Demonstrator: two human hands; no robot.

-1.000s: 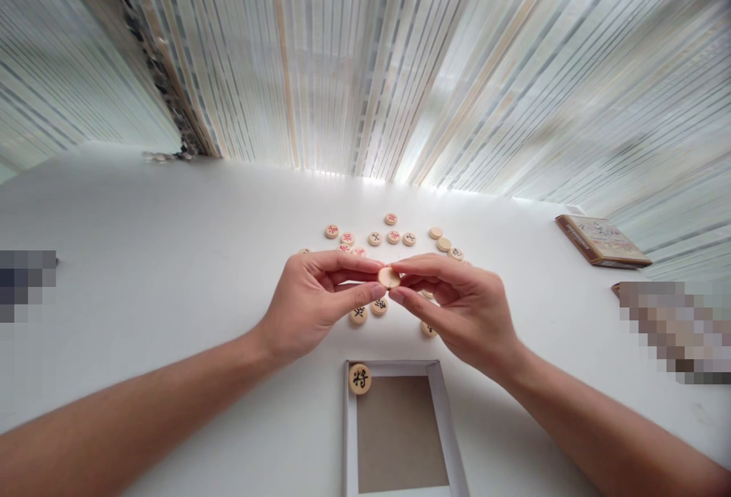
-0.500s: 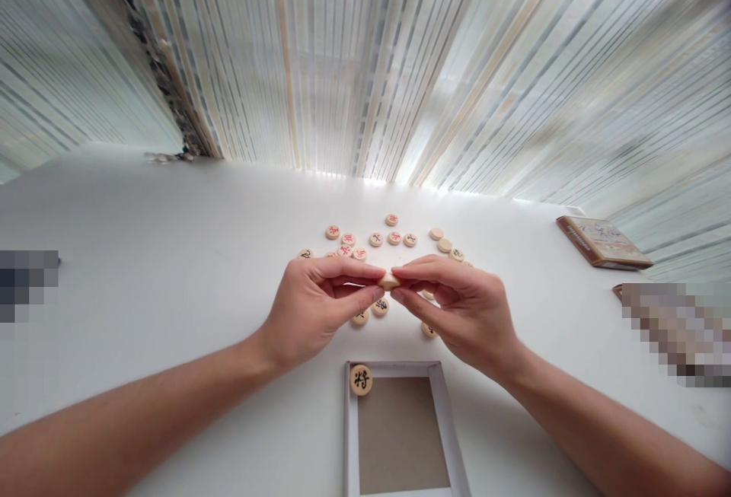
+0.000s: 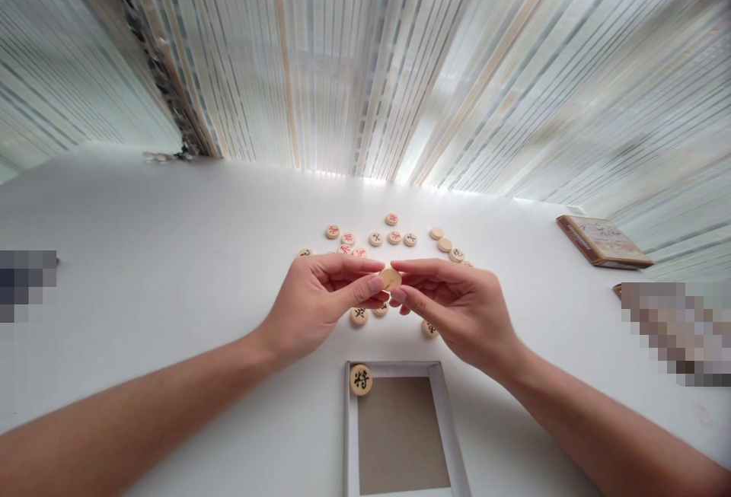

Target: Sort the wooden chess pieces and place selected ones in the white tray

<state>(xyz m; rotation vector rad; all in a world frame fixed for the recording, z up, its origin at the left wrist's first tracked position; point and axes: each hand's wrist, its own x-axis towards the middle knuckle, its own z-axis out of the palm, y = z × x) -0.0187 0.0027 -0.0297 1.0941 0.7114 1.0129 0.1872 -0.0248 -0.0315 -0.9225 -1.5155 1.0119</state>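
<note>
Between my two hands, above the table, is a round wooden Chinese chess piece (image 3: 391, 279), its plain pale face turned partly towards me. My left hand (image 3: 320, 295) pinches its left side with thumb and fingers. On the other side, my right hand (image 3: 462, 299) closes on its right edge with thumb and forefinger. Below the hands, a piece with a black character (image 3: 359, 316) lies on the table, and another black-marked piece (image 3: 429, 329) sits under my right hand. A black-marked general piece (image 3: 361, 380) rests in the far left corner of a shallow box (image 3: 452, 436) nearest me.
Beyond my hands lie several pieces, among them a red-marked piece (image 3: 391, 219) and a blank-faced piece (image 3: 436, 234); some are partly hidden. A flat decorated box (image 3: 605, 242) is at the right on the white table (image 3: 171, 253). Striped curtains (image 3: 343, 63) hang behind.
The held piece has tipped from nearly edge-on to showing its blank face. My fingers have shifted around it, while the box and general piece stay put.
</note>
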